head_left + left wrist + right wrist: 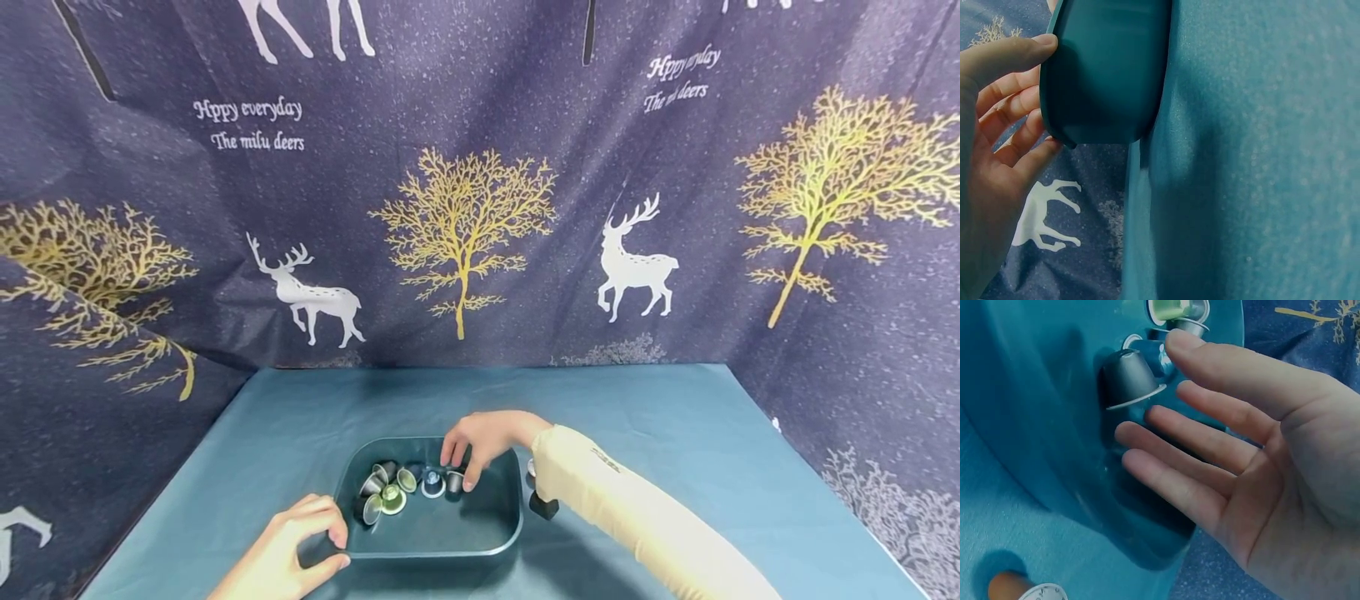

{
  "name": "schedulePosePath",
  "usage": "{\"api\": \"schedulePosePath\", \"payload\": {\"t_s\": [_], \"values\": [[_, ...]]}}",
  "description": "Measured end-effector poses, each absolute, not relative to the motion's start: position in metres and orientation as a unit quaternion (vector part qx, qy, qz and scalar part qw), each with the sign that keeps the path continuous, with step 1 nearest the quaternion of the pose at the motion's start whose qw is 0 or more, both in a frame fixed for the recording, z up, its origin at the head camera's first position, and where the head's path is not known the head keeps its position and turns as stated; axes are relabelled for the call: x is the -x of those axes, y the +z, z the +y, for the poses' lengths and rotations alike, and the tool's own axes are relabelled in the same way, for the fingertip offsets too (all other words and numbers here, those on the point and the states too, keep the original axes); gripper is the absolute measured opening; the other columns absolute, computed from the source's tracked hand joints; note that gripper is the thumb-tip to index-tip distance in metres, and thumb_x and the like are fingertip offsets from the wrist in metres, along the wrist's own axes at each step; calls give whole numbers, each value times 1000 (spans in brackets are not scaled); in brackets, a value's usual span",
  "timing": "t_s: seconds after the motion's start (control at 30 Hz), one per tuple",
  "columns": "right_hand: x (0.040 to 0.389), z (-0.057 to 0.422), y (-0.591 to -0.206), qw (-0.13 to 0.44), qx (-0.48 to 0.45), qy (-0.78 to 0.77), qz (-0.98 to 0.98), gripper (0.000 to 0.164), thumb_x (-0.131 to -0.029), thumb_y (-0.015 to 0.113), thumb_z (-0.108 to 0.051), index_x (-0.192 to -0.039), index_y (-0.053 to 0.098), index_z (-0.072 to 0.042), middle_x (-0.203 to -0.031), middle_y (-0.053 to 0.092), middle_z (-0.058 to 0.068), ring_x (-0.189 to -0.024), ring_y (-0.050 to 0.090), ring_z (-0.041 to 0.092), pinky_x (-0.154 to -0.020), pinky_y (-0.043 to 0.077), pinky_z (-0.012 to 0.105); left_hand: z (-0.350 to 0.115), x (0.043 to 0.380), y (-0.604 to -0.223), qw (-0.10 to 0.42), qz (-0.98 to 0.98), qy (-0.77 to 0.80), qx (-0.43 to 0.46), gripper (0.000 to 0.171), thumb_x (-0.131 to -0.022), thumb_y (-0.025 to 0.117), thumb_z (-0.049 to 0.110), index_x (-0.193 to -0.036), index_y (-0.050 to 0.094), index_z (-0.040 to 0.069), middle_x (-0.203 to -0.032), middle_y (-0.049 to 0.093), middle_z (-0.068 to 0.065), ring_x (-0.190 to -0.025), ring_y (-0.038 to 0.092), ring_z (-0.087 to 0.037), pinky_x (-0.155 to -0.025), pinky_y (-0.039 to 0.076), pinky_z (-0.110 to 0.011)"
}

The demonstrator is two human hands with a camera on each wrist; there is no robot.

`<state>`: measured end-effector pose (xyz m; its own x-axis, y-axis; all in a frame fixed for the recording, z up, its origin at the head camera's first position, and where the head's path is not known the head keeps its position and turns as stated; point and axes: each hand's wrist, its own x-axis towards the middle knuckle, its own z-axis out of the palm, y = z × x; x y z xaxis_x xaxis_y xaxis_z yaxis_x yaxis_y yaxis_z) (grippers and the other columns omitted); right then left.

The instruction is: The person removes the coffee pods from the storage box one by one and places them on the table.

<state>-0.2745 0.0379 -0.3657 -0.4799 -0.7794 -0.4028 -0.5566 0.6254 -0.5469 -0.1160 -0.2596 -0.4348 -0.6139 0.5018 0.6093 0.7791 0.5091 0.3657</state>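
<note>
A teal plastic bin holds several coffee capsules at its left and back. My left hand grips the bin's left front rim; the left wrist view shows the thumb on one side of the wall and fingers on the other. Over the bin's back right, my right hand reaches in with loosely spread fingers. Beside them stands a dark grey capsule, rim down, with a gap between it and the fingertips. A blue capsule and a green capsule sit further left among silvery ones.
Right of the bin, partly behind the right sleeve, lie a black capsule and a pale item. The right wrist view shows an orange-brown capsule outside the bin. A dark curtain with deer and trees hangs behind the teal table.
</note>
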Motion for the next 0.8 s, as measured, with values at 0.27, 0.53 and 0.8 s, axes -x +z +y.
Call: {"api": "schedulePosePath", "payload": {"t_s": [0.27, 0.53, 0.8], "values": [[271, 28, -374, 305, 401, -128, 854, 46, -78, 84, -16, -121, 68, -16, -119, 69, 2, -86, 62, 2, -73, 52, 18, -260, 116, -436, 218, -842, -315, 379, 42, -69, 88, 9, -87, 58, 30, -86, 56, 19, -81, 50, 3, -67, 38, -17], [265, 19, -377, 298, 390, -137, 860, 39, -76, 83, -6, -112, 70, -10, -107, 73, 4, -74, 62, 2, -66, 54, 19, -260, 117, -437, 218, -842, -316, 379, 40, -70, 88, 9, -87, 58, 29, -85, 56, 18, -81, 50, 2, -67, 38, -17], [255, 14, -375, 253, 388, -107, 880, 26, -74, 84, -1, -96, 75, -10, -89, 72, -1, -63, 60, 2, -61, 52, 18, -260, 118, -438, 224, -838, -317, 384, 40, -68, 89, 7, -86, 59, 27, -84, 57, 17, -81, 50, 1, -68, 38, -15]]}}
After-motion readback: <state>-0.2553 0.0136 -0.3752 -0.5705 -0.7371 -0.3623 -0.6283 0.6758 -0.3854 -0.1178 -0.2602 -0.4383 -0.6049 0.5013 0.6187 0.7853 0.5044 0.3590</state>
